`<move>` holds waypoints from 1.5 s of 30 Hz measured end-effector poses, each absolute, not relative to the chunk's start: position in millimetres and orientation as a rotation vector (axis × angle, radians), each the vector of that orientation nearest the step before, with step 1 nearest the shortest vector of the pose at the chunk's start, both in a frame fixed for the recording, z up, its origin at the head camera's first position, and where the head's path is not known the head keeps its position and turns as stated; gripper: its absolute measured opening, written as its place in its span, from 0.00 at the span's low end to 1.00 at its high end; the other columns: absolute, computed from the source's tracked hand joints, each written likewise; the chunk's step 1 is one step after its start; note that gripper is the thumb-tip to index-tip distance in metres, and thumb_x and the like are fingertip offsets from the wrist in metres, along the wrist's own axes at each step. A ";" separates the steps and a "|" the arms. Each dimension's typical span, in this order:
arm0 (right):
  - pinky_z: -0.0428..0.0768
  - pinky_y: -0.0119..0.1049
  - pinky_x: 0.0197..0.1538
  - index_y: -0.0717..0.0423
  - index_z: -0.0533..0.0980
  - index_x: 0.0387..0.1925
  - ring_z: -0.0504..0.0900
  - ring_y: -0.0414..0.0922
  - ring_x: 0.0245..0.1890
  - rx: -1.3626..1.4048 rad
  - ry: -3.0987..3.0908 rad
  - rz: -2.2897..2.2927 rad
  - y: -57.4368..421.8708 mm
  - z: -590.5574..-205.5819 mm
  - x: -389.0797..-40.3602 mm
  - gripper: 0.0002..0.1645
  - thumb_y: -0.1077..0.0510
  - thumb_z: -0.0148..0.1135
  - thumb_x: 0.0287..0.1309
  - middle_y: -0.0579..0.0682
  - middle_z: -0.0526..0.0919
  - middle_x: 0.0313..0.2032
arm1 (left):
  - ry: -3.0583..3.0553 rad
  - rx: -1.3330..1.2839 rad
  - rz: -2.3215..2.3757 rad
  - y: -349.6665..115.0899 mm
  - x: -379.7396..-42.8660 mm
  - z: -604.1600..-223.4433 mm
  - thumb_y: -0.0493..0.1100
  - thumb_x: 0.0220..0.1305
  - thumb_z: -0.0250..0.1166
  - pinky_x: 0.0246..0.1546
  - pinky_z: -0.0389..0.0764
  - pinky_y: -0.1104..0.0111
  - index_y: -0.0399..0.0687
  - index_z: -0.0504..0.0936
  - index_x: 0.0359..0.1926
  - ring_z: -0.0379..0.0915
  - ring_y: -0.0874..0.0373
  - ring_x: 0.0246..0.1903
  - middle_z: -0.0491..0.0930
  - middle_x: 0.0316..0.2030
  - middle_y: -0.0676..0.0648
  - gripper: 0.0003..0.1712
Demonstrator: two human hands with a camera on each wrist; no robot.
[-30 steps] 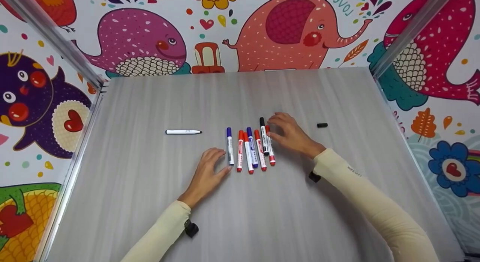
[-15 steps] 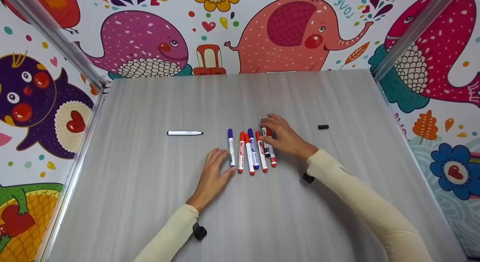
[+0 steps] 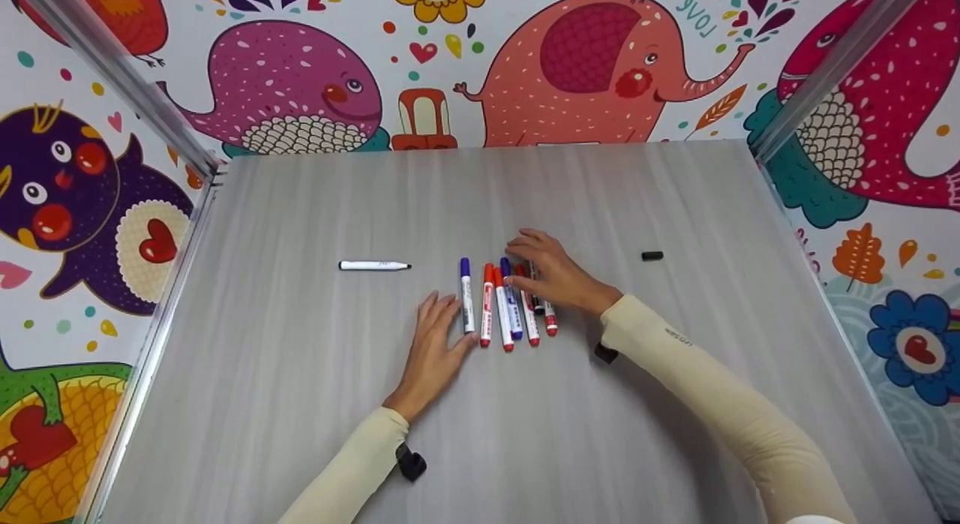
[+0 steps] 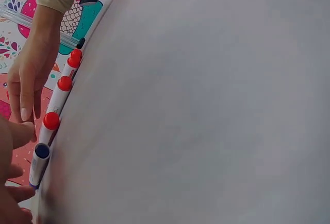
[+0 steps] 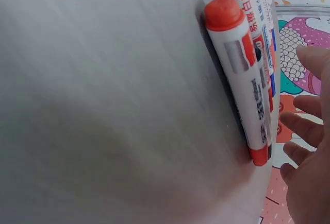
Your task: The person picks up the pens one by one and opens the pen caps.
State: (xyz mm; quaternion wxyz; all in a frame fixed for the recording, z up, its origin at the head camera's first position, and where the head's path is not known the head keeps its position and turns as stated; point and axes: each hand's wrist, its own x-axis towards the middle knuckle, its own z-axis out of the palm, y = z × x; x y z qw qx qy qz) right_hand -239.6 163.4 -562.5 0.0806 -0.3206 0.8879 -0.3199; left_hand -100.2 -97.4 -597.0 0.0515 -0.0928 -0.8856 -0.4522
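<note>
Here, left hand (image 3: 431, 351): loosely wide, just beside blue marker (image 3: 466, 295).
Right hand (image 3: 559, 275): wide, above red marker (image 3: 529, 315).
Cap (image 3: 652, 256): toward table's (image 3: 300, 351) right edge.

Shows a purple whale (image 3: 277, 81) and coral elephant (image 3: 540, 107) on the wall (image 3: 360, 36) behind the grey table (image 3: 517, 434); has metal posts (image 3: 124, 81) on both sides.
</note>
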 end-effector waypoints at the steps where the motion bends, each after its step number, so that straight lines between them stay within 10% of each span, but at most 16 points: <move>1: 0.57 0.61 0.83 0.61 0.76 0.75 0.57 0.57 0.85 -0.968 2.656 -0.945 162.6 -562.9 -240.2 0.38 0.45 0.71 0.75 0.57 0.74 0.77 | -2.693 -0.288 -1.365 -96.5 -101.1 -597.3 0.42 0.72 0.76 0.81 0.58 0.42 0.32 0.76 0.74 0.53 0.35 0.83 0.73 0.74 0.36 0.36; 45: 0.51 0.62 0.83 0.58 0.75 0.76 0.59 0.57 0.81 -1.105 2.640 -0.774 111.5 -572.0 -252.9 0.44 0.38 0.74 0.71 0.58 0.73 0.73 | -2.734 -0.337 -1.106 -88.3 -107.7 -600.1 0.40 0.68 0.79 0.81 0.48 0.35 0.27 0.78 0.71 0.49 0.29 0.83 0.72 0.74 0.30 0.36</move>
